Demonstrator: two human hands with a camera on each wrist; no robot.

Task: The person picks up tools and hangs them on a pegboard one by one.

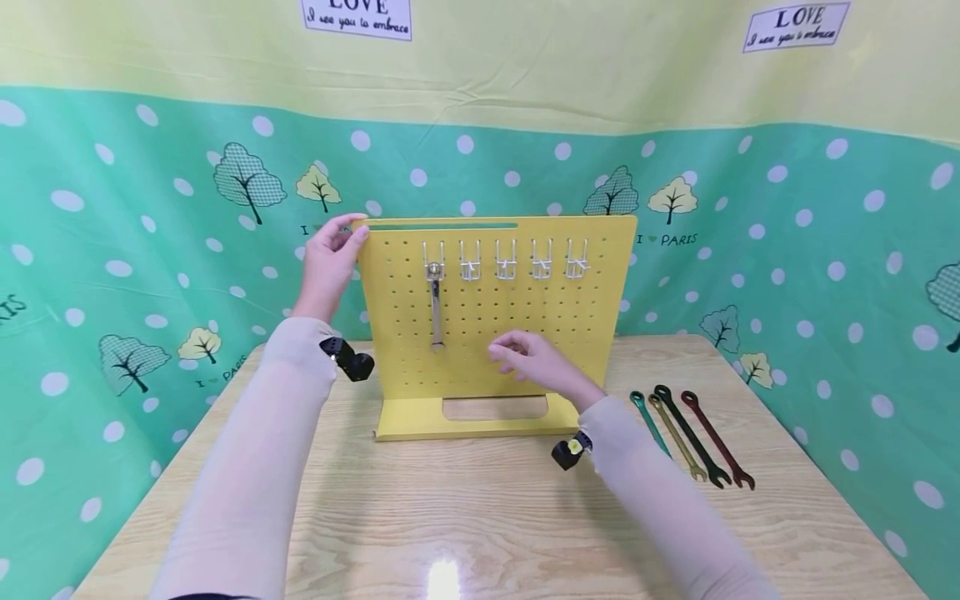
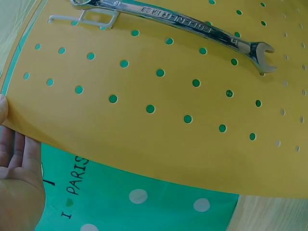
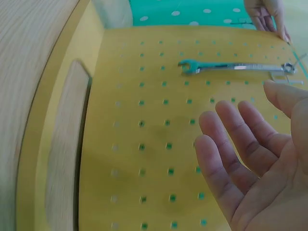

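Note:
A yellow pegboard stands upright on its base. My left hand pinches its upper left corner, the thumb on the front and the fingers behind the edge. From the leftmost white wire hook hangs a silver combination wrench, ring end up and open end down. My right hand is in front of the board's lower middle, to the right of the wrench. Its fingers are loosely bent and apart, with nothing in them.
More white wire hooks line the board's upper part. On the wooden table, to the right, lie a teal wrench, a gold wrench, a dark green wrench and a red wrench. A patterned curtain hangs behind.

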